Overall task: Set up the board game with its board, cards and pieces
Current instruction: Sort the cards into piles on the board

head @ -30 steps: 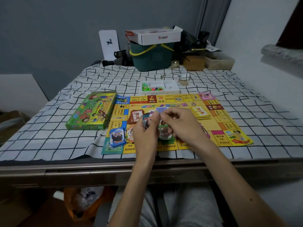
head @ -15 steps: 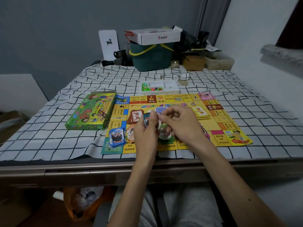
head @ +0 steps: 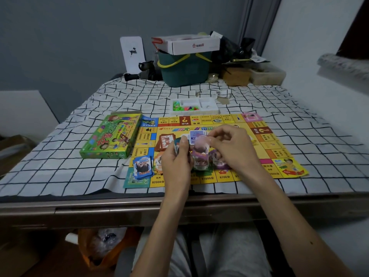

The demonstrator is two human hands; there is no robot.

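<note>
Board [head: 267, 145] lies flat on a checked cloth [head: 60, 156]. Above its near middle, the left hand [head: 175, 162] grips a small deck [head: 177, 145], mostly hidden by fingers. The right hand [head: 233, 148] pinches one blurred card [head: 200, 143] beside it. Piles [head: 199, 166] beneath are partly covered, faces unreadable.
</note>
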